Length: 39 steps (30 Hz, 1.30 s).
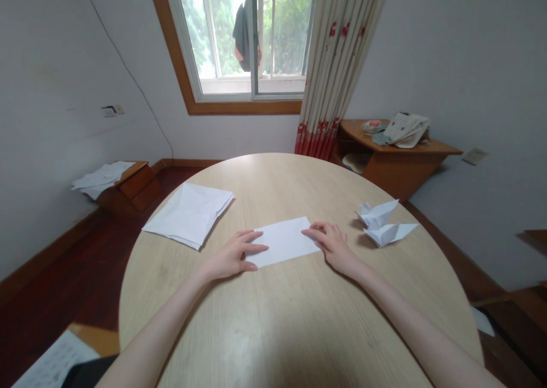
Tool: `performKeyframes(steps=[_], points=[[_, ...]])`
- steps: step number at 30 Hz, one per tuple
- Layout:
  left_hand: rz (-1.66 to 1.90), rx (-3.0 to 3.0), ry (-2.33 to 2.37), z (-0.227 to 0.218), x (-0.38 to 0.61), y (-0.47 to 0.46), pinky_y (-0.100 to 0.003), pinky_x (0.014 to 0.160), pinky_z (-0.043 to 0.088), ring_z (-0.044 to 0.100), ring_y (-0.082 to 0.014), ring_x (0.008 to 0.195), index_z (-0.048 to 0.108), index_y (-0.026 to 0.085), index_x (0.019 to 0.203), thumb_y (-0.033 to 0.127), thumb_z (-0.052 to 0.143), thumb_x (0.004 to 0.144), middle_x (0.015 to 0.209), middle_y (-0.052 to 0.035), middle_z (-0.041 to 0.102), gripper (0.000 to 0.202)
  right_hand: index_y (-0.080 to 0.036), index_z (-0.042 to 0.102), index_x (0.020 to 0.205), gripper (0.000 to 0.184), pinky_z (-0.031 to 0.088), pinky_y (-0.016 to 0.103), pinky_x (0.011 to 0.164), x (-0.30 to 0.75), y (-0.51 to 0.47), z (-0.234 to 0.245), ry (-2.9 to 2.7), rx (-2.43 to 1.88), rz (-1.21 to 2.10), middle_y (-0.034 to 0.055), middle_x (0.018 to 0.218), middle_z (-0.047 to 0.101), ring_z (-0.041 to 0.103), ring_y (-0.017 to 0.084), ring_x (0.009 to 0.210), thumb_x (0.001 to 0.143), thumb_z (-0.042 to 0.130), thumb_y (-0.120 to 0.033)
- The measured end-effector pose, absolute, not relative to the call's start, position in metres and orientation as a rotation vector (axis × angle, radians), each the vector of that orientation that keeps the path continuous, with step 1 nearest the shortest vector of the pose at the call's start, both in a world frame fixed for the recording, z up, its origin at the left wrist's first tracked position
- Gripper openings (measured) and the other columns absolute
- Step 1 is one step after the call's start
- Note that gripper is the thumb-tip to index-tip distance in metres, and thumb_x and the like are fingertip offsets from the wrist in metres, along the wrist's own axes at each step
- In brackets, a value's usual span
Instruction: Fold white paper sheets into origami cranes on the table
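Observation:
A white rectangular sheet of paper [282,242] lies flat on the round wooden table [265,319] in front of me. My left hand [239,252] rests at its left edge, fingers spread, with fingertips on the paper and the thumb at the near left corner. At the right edge, my right hand [331,241] touches the paper with its fingers stretched out. Neither hand grips the sheet. Folded white paper birds [387,234] stand to the right of my right hand.
A stack of white paper [188,211] lies at the table's left side. Beyond the table are a small wooden cabinet [139,186] with papers on top, a window, a curtain [337,63] and a wooden desk [397,160] with a cloth bag [408,129].

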State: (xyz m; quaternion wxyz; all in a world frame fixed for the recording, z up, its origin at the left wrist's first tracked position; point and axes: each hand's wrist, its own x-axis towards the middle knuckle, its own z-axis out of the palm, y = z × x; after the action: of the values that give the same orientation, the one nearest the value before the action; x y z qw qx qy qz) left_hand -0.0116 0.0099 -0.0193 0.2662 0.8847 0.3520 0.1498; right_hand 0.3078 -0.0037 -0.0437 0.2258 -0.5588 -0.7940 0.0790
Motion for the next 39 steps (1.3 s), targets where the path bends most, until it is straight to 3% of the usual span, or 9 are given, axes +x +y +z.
performKeyframes(steps=[4,6,13,19,26,39], points=[[0.472,2.398,1.026,-0.018,-0.008,0.008,-0.049,0.106,0.035,0.042,-0.0283,0.13,0.063,0.028,0.12,0.037,0.073,0.078,0.139,-0.0081,0.05,0.044,-0.031,0.054,0.131,0.072,0.038,0.051,0.102,0.301,-0.007,-0.05,-2.348,-1.266,0.209,0.005,0.138,0.051,0.041,0.023,0.129,0.073,0.034,0.007],[0.54,2.432,1.096,-0.02,-0.004,0.006,-0.048,0.106,0.035,0.045,-0.0278,0.127,0.062,0.025,0.122,0.041,0.068,0.082,0.136,-0.009,0.053,0.043,-0.031,0.05,0.135,0.073,0.035,0.049,0.106,0.299,-0.007,-0.051,-2.403,-1.198,0.255,0.0029,0.142,0.048,0.039,0.02,0.133,0.075,0.032,0.006],[0.596,2.721,1.297,-0.022,0.013,-0.005,-0.052,0.116,0.016,0.04,-0.0265,0.133,0.04,0.018,0.14,0.057,0.053,0.087,0.143,-0.0136,0.044,0.067,-0.024,0.061,0.125,0.037,0.043,0.047,0.101,0.288,-0.015,-0.037,-2.395,-1.138,0.328,0.0073,0.132,0.058,0.052,0.023,0.122,0.093,0.043,-0.018],[0.51,2.766,1.261,-0.022,0.014,-0.009,-0.052,0.114,0.02,0.036,-0.031,0.136,0.032,0.013,0.141,0.073,0.055,0.075,0.143,-0.0194,0.042,0.092,-0.026,0.066,0.117,0.03,0.048,0.044,0.094,0.277,-0.027,-0.025,-2.413,-1.013,0.434,0.0056,0.123,0.065,0.057,0.023,0.109,0.089,0.056,-0.023],[0.496,2.749,1.168,-0.024,0.011,-0.008,-0.054,0.115,0.016,0.037,-0.0312,0.134,0.029,0.015,0.142,0.071,0.067,0.064,0.139,-0.0193,0.047,0.103,-0.027,0.068,0.114,0.028,0.05,0.045,0.09,0.273,-0.029,-0.02,-2.419,-1.007,0.472,0.0046,0.122,0.066,0.058,0.024,0.105,0.087,0.061,-0.027],[0.592,2.847,1.115,-0.022,0.013,-0.008,-0.06,0.114,0.009,0.036,-0.0331,0.134,0.025,0.016,0.144,0.071,0.065,0.067,0.14,-0.0187,0.045,0.102,-0.022,0.069,0.112,0.026,0.05,0.042,0.091,0.275,-0.028,-0.024,-2.402,-0.937,0.335,0.0059,0.116,0.069,0.059,0.023,0.104,0.092,0.053,-0.027]])
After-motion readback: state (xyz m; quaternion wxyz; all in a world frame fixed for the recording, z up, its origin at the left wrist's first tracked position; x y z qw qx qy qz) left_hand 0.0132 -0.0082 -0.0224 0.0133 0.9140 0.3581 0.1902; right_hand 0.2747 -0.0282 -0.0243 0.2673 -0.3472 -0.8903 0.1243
